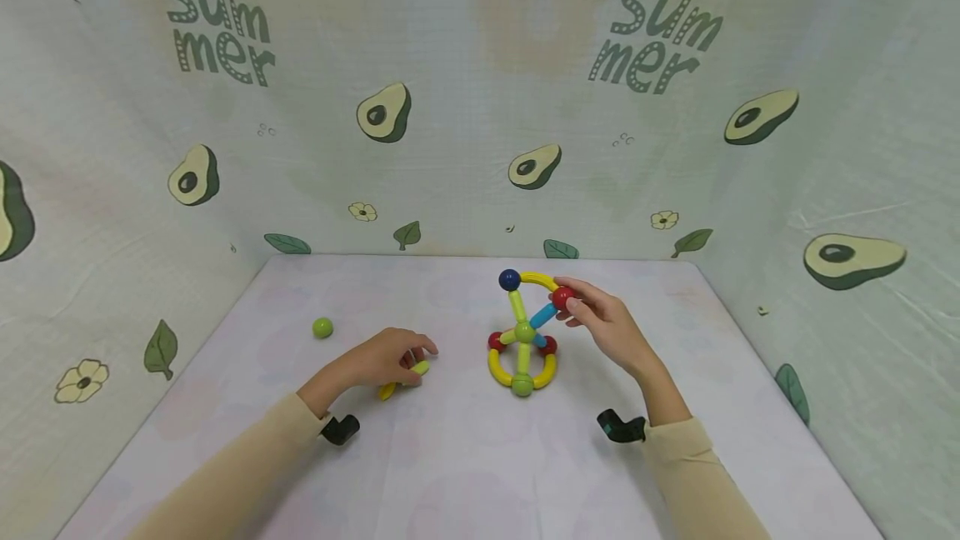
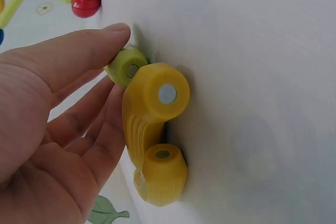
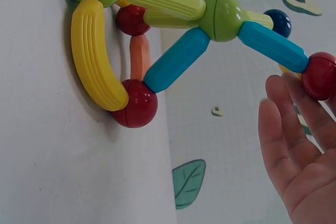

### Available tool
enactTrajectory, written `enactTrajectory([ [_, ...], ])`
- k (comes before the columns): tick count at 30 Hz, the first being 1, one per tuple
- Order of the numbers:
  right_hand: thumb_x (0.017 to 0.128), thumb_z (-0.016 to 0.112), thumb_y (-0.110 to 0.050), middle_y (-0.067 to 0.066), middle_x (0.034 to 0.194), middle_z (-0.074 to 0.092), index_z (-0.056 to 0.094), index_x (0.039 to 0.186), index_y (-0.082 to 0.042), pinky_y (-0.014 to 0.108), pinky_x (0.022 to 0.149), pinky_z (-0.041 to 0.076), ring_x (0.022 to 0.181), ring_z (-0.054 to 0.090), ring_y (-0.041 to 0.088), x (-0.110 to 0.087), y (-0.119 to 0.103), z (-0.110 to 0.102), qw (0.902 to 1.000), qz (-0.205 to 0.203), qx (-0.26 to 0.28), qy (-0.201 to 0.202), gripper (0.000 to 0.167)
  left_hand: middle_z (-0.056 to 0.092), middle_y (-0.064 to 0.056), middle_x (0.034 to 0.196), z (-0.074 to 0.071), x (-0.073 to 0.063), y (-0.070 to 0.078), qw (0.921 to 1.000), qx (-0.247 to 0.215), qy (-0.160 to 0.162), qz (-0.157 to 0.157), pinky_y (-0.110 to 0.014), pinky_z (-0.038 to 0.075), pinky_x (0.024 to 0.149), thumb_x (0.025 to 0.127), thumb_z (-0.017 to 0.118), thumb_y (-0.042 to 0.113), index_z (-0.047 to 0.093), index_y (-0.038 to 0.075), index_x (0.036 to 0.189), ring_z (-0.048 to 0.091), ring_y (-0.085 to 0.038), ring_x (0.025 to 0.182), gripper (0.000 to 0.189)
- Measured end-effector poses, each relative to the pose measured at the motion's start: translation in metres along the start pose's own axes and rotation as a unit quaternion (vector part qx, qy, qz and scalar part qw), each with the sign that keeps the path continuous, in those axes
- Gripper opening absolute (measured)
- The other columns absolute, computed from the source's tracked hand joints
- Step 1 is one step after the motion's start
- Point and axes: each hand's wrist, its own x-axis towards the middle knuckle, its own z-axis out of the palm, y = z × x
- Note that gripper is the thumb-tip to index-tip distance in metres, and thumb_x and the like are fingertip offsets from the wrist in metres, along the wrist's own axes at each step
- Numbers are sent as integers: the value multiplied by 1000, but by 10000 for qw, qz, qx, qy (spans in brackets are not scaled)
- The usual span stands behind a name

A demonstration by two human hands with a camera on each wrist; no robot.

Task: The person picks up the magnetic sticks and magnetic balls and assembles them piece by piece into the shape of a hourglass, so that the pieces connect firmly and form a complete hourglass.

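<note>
My left hand (image 1: 390, 357) reaches low over a light green stick (image 1: 420, 367) on the table, fingers loosely bent. In the left wrist view its thumb (image 2: 113, 38) meets the green stick (image 2: 126, 67); a firm pinch is not visible. Beside it lies a curved yellow stick (image 2: 144, 129) with metal discs in its ends. My right hand (image 1: 603, 323) holds a red ball (image 1: 563, 298) at the upper right of a stick-and-ball structure (image 1: 524, 332). This has green and blue sticks, a yellow arc on top and a ring-shaped base. The right wrist view crops the held ball (image 3: 320, 76).
A loose green ball (image 1: 322, 327) sits at the table's left. Black wrist cameras (image 1: 341, 430) hang under both sleeves. Behind the pale table (image 1: 480, 473) and at its sides hangs a cloth (image 1: 450, 48) printed with avocados.
</note>
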Motion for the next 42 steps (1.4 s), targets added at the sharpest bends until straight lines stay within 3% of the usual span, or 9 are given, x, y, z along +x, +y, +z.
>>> enactTrajectory([
  [6,113,53,-21,18,134,69,51,157,-11,26,93,60,109,70,38,0,0,0,10000,-14,-17,-11,45,69,9,105,3,4,5,9997,103,202,75,-30,56,84,95,81,12,73,18,125,62,-11,94,32],
  [15,113,53,-21,22,136,67,51,157,-10,25,92,60,108,71,33,0,1,0,10000,-46,-28,7,45,70,9,111,6,20,22,9924,-396,1084,429,-29,59,91,97,79,9,73,12,124,65,-12,100,28],
  [22,113,53,-20,19,136,67,51,157,-10,25,92,60,107,71,31,0,3,0,10000,-78,-32,20,45,71,3,120,11,43,58,9776,-769,1764,850,-25,60,93,92,84,7,70,11,130,69,-13,107,41],
  [27,113,53,-21,19,137,67,51,157,-10,25,92,60,107,72,31,1,4,0,10000,-68,-33,19,45,70,1,120,12,55,86,9675,-909,2088,1100,-23,60,92,93,83,11,70,14,129,69,-12,108,38],
  [34,114,52,-23,19,139,66,51,157,-11,33,95,61,109,71,33,2,6,-1,10000,40,65,-5,45,70,2,117,14,73,110,9560,-1132,2405,1240,-22,60,91,93,83,13,70,13,125,70,-12,108,35],
  [42,114,52,-25,19,138,66,50,158,-11,39,97,61,110,71,33,1,8,-3,9998,109,150,-49,46,70,1,117,19,89,121,9528,-1252,2470,1242,-21,60,91,94,83,14,70,13,126,70,-12,107,34],
])
